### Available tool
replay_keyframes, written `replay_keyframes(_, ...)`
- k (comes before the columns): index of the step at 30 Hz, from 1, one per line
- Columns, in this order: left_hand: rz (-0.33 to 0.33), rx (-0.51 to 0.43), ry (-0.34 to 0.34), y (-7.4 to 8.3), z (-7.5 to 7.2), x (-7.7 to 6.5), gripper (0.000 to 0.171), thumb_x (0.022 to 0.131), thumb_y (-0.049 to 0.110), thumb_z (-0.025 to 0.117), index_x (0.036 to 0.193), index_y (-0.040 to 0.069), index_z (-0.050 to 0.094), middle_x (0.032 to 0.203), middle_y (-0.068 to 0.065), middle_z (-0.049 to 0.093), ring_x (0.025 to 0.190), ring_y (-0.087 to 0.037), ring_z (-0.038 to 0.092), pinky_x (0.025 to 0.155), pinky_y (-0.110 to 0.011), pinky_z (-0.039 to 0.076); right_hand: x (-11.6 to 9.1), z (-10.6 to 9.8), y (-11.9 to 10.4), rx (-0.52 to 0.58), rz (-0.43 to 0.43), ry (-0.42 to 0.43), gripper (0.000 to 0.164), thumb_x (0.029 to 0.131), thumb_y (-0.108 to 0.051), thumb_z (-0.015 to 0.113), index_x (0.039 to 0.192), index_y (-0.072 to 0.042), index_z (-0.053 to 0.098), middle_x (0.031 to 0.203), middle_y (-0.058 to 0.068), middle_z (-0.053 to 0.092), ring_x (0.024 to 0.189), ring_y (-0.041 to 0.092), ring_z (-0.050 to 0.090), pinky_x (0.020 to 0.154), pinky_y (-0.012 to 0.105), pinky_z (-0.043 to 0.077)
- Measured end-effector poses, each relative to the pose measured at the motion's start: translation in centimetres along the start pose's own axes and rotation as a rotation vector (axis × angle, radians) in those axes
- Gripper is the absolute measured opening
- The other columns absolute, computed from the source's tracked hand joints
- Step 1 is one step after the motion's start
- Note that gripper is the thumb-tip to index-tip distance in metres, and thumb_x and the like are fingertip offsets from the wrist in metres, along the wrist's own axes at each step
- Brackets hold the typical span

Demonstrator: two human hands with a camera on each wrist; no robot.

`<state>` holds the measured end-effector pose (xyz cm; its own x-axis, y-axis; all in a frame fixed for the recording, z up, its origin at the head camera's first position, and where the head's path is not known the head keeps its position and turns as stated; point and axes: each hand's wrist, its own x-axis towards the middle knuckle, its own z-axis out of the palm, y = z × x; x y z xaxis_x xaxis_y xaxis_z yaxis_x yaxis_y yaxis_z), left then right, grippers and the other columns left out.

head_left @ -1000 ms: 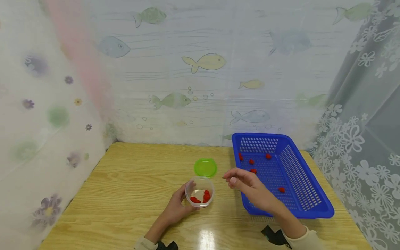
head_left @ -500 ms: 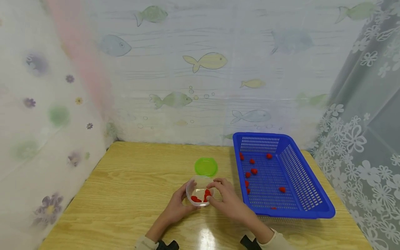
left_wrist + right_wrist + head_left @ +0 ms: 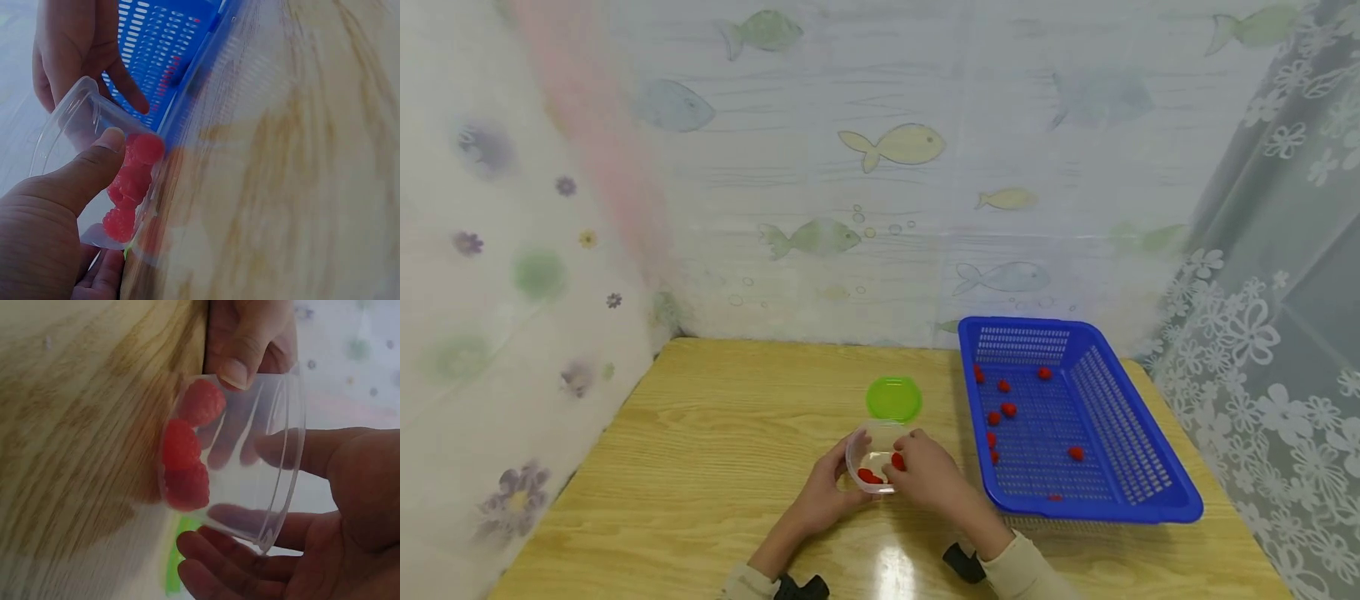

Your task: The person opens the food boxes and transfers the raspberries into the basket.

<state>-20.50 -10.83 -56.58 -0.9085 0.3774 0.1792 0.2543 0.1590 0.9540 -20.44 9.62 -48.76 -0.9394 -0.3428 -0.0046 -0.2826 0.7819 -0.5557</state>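
My left hand (image 3: 827,496) grips a clear plastic tub (image 3: 250,487) on the wooden table, its thumb on one side. Several red raspberries (image 3: 181,444) lie at the tub's bottom. My right hand (image 3: 932,479) is at the tub's right side. In the right wrist view, its thumb and a finger reach inside the tub, spread apart with a gap between them, above the raspberries. Its other fingers stay outside the wall. A green lid (image 3: 893,400) lies flat just behind the tub.
A blue plastic basket (image 3: 1120,408) with mesh walls stands at the right, several raspberries (image 3: 1008,410) scattered on its floor. Fish-patterned sheeting (image 3: 895,208) hangs behind the wooden table (image 3: 715,433).
My right hand has moved left from the basket's edge to the tub, its thumb and a finger now inside. My left hand and the tub have stayed in place.
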Motion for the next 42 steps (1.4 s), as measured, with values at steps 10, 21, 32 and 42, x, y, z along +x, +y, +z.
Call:
replay_keyframes(10,0.013,0.017,0.004,-0.1,0.0,0.0,0.093,0.079,0.01,0.087,0.157,0.007,0.036,0.15,-0.018,0.051,0.139,-0.034,0.049,0.111,-0.021,0.041,1.3,-0.2,-0.5,-0.068,0.088,-0.021,0.029,0.083,-0.015,0.079,0.06,-0.013,0.063,0.057,-0.007,0.053,0.054,0.01,0.045,0.046,0.025,0.036)
replay_keyframes(21,0.003,0.014,0.011,-0.1,0.0,0.0,0.091,0.081,0.01,0.086,0.157,0.008,0.036,0.15,-0.019,0.051,0.138,-0.034,0.05,0.111,-0.022,0.041,2.0,0.2,0.0,0.02,0.072,0.001,0.014,0.078,-0.014,0.084,0.074,-0.009,0.072,0.074,-0.002,0.066,0.065,0.013,0.053,0.057,0.027,0.045)
replay_keyframes(32,0.012,0.008,0.001,-0.2,0.0,0.0,0.091,0.08,0.012,0.086,0.157,0.007,0.036,0.149,-0.019,0.052,0.138,-0.035,0.05,0.11,-0.018,0.04,2.4,-0.3,0.2,0.021,0.067,-0.097,0.023,0.067,-0.009,0.087,0.058,-0.011,0.066,0.055,-0.007,0.056,0.054,0.012,0.046,0.047,0.024,0.038)
replay_keyframes(42,-0.003,0.015,-0.002,0.0,-0.1,0.1,0.092,0.079,0.009,0.087,0.157,0.007,0.037,0.15,-0.017,0.051,0.14,-0.033,0.049,0.111,-0.018,0.039,2.4,0.3,0.8,0.151,0.044,-0.083,0.011,0.077,-0.012,0.083,0.076,-0.007,0.074,0.071,-0.004,0.066,0.062,0.011,0.052,0.054,0.024,0.044)
